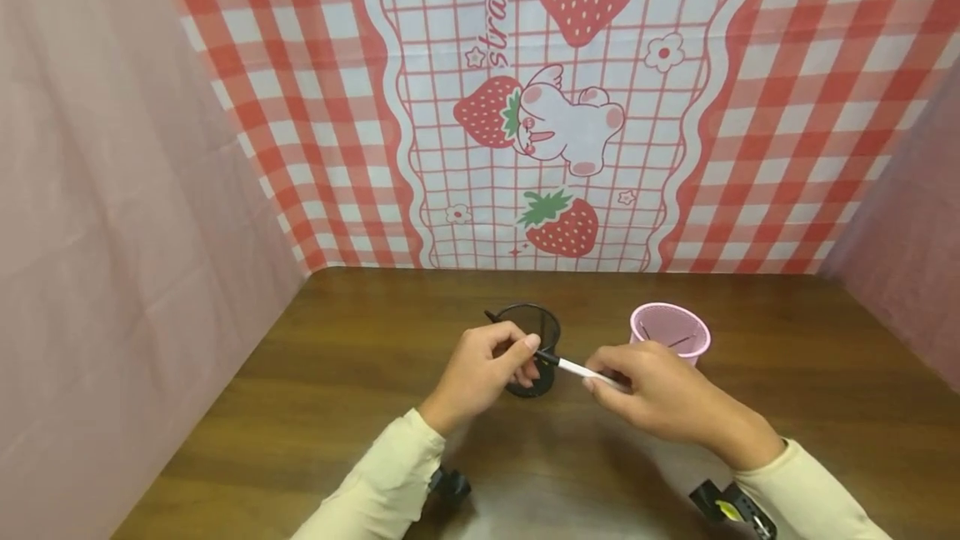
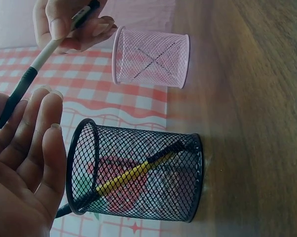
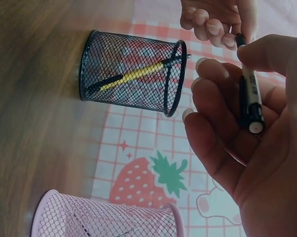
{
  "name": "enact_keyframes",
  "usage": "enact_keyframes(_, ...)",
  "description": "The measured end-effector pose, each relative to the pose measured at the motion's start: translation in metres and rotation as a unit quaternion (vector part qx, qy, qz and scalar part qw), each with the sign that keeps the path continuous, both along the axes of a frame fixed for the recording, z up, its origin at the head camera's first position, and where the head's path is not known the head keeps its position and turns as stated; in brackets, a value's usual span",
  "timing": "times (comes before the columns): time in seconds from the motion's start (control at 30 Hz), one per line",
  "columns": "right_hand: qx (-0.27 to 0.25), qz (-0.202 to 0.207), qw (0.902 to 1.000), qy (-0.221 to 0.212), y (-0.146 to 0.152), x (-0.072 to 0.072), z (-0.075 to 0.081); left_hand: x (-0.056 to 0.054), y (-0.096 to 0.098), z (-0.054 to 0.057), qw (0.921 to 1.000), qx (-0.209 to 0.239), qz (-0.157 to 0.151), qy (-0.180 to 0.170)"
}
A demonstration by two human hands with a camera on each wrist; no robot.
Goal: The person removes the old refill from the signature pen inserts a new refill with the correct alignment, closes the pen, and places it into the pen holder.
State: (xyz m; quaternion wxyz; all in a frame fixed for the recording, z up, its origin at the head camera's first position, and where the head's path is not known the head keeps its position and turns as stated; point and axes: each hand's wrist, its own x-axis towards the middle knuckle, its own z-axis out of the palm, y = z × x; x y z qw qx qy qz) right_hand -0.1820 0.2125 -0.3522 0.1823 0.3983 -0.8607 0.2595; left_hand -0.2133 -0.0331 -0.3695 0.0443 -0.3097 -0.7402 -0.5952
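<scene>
A white pen (image 1: 573,368) with black ends is held slantwise between both hands above the table. My left hand (image 1: 480,369) pinches its black tip end between thumb and forefinger, the other fingers loosely bent. Around the white barrel, nearer the clip end, my right hand (image 1: 667,394) has its thumb and fingers. Just behind the left hand stands a black mesh pen cup (image 2: 138,173), holding a yellow and black pen (image 2: 124,178) that leans inside. A pink mesh pen cup (image 1: 671,323) stands behind the right hand, with thin dark crossing lines showing in it.
Both cups stand on a brown wooden table (image 1: 360,357). A red and white checked cloth with strawberries (image 1: 562,227) hangs along its back edge. Pale pink curtains (image 1: 135,232) flank it. Dark wrist devices (image 1: 450,483) sit below both sleeves.
</scene>
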Motion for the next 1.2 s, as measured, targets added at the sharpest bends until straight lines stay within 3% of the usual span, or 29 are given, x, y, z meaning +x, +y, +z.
enact_keyframes(0.3,0.002,-0.003,0.9999,0.011,-0.0014,-0.002,0.0019,-0.003,-0.0002,0.0017,0.9999,-0.014,0.004,-0.005)
enact_keyframes(0.57,-0.007,0.006,0.9997,0.024,-0.001,-0.0012,-0.0006,-0.0033,-0.0014,-0.0009,0.9997,-0.019,-0.003,0.014)
enact_keyframes(1.2,-0.004,0.018,0.9996,0.022,-0.0027,-0.0011,-0.0054,-0.0018,-0.003,-0.0057,0.9997,-0.021,-0.012,-0.006)
